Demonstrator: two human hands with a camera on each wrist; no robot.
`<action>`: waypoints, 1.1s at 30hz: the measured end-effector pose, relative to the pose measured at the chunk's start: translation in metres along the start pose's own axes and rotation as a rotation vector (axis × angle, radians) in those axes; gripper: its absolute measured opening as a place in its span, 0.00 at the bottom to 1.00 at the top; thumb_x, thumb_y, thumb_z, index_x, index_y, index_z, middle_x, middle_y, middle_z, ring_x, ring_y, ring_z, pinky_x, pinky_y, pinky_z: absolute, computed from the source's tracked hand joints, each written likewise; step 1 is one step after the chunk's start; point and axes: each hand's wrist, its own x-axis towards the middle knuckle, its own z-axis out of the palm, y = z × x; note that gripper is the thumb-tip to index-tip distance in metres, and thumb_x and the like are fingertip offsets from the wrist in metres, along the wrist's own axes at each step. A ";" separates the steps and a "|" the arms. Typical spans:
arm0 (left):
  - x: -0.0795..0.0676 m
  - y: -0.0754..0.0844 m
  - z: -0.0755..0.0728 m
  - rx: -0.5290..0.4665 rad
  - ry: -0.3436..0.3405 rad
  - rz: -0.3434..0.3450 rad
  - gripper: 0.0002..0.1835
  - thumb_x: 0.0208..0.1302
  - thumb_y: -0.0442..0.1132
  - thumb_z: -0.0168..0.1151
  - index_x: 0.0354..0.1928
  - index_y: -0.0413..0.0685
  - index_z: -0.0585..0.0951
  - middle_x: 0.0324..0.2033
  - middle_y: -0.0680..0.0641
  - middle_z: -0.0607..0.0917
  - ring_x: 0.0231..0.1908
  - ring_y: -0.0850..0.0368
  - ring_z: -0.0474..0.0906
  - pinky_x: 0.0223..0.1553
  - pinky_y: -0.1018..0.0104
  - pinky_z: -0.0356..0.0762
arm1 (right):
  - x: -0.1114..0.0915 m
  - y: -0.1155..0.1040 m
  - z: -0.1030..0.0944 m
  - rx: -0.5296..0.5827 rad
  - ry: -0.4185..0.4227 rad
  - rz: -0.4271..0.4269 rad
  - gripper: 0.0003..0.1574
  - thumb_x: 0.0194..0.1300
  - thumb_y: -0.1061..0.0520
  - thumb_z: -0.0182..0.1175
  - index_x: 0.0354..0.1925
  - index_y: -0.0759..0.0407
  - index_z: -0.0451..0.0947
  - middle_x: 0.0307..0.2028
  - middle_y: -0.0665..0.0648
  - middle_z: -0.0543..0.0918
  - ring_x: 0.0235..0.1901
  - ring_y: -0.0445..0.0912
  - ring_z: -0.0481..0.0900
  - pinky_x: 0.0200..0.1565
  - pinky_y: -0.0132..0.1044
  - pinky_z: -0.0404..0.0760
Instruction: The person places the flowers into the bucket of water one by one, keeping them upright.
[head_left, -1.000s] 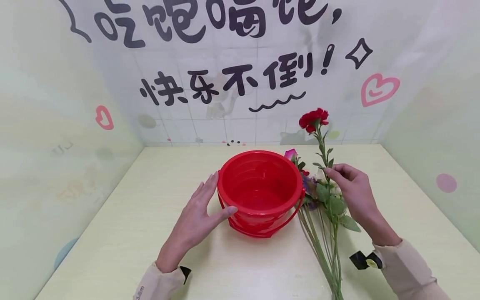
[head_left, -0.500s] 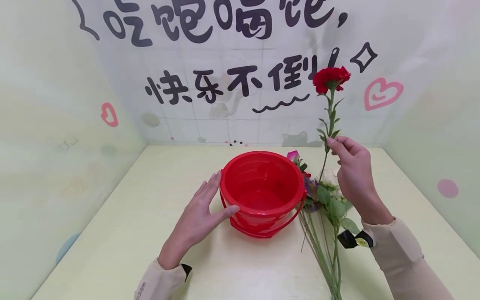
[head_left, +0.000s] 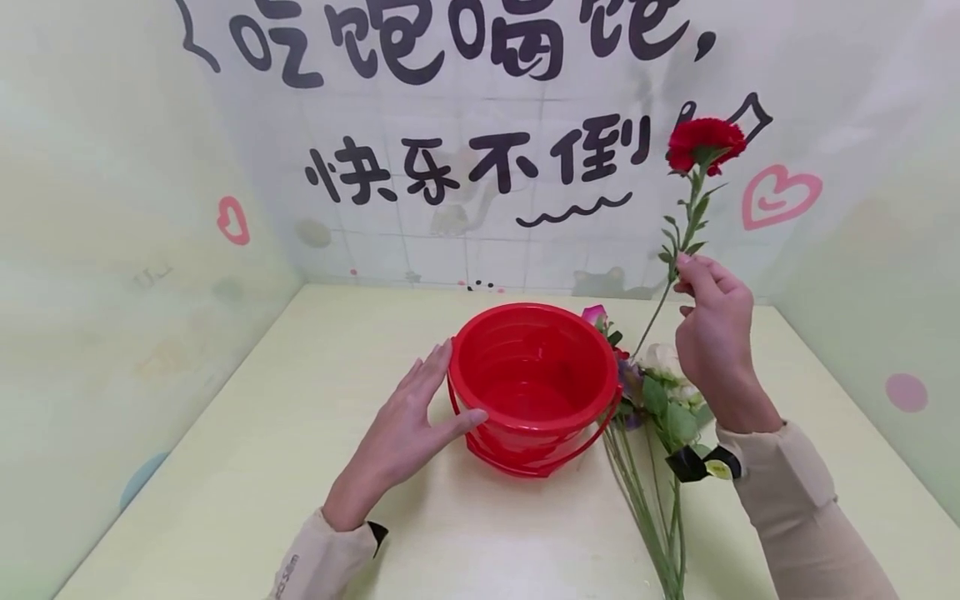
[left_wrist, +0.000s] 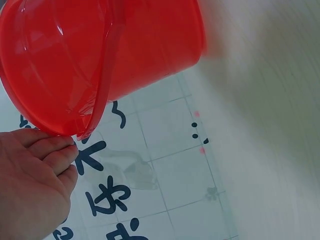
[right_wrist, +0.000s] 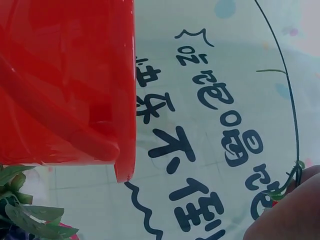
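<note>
A red bucket (head_left: 536, 367) stands upright on the table, its handle hanging down the near side. My left hand (head_left: 401, 433) rests against its left side, fingers extended along the rim and thumb at the front edge. In the left wrist view the fingertips of the left hand (left_wrist: 40, 175) meet the bucket's rim. My right hand (head_left: 716, 333) pinches the stem of a red carnation (head_left: 705, 146), lifted high to the right of the bucket with the bloom up. Its thin stem (right_wrist: 292, 100) runs across the right wrist view, bearing a small side shoot.
To the bucket's right lies a bunch of flowers on the table, with a white bloom (head_left: 663, 360), a pink bloom (head_left: 595, 315), green leaves (head_left: 678, 421) and long stems (head_left: 648, 517) pointing toward me. A printed wall (head_left: 480, 250) closes off the back.
My right hand has raised the red carnation up and away from the bunch, drifting slightly right. The left hand stays at the bucket. The head view has shifted a little.
</note>
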 end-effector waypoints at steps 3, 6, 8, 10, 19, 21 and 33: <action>0.000 0.000 0.000 0.004 -0.001 -0.001 0.52 0.65 0.69 0.64 0.83 0.57 0.53 0.80 0.55 0.56 0.79 0.55 0.49 0.75 0.47 0.56 | 0.002 0.000 0.001 0.007 0.015 0.007 0.19 0.75 0.60 0.61 0.24 0.57 0.78 0.34 0.52 0.70 0.38 0.44 0.69 0.35 0.33 0.57; 0.001 0.000 0.000 0.005 -0.004 0.001 0.52 0.65 0.69 0.64 0.83 0.56 0.54 0.80 0.55 0.56 0.79 0.55 0.50 0.75 0.46 0.56 | 0.005 -0.001 0.001 -0.005 0.031 0.014 0.19 0.76 0.60 0.61 0.24 0.57 0.78 0.33 0.52 0.70 0.38 0.44 0.69 0.35 0.32 0.58; 0.000 0.000 0.000 0.006 -0.006 -0.004 0.52 0.66 0.69 0.63 0.83 0.56 0.53 0.80 0.55 0.56 0.79 0.54 0.49 0.74 0.46 0.57 | 0.007 -0.001 0.002 -0.004 0.046 0.016 0.19 0.76 0.59 0.61 0.24 0.57 0.78 0.33 0.52 0.71 0.38 0.43 0.70 0.34 0.32 0.59; 0.000 0.001 0.000 0.006 -0.009 -0.008 0.52 0.66 0.69 0.63 0.83 0.57 0.53 0.80 0.55 0.55 0.79 0.54 0.49 0.74 0.45 0.57 | 0.009 0.000 0.002 0.001 0.066 0.010 0.19 0.75 0.59 0.62 0.24 0.57 0.79 0.32 0.52 0.71 0.38 0.43 0.70 0.34 0.32 0.59; -0.001 0.002 -0.001 0.003 -0.018 -0.024 0.52 0.65 0.69 0.63 0.83 0.58 0.53 0.80 0.56 0.55 0.79 0.52 0.49 0.73 0.43 0.60 | 0.017 0.016 0.005 -0.010 0.084 -0.060 0.18 0.75 0.61 0.62 0.24 0.57 0.78 0.28 0.50 0.73 0.37 0.43 0.69 0.33 0.30 0.59; -0.001 0.002 -0.001 0.005 -0.020 -0.024 0.52 0.65 0.69 0.63 0.83 0.58 0.53 0.80 0.56 0.55 0.79 0.52 0.49 0.73 0.43 0.60 | 0.018 0.021 0.006 -0.013 0.078 -0.070 0.19 0.75 0.61 0.62 0.23 0.57 0.77 0.26 0.50 0.72 0.37 0.43 0.69 0.33 0.29 0.59; -0.002 0.002 -0.001 0.007 -0.014 -0.024 0.52 0.65 0.69 0.64 0.83 0.57 0.53 0.80 0.56 0.55 0.79 0.54 0.49 0.74 0.44 0.58 | 0.022 0.031 0.011 -0.007 0.073 -0.030 0.19 0.77 0.58 0.60 0.25 0.57 0.78 0.31 0.52 0.72 0.38 0.43 0.69 0.33 0.29 0.60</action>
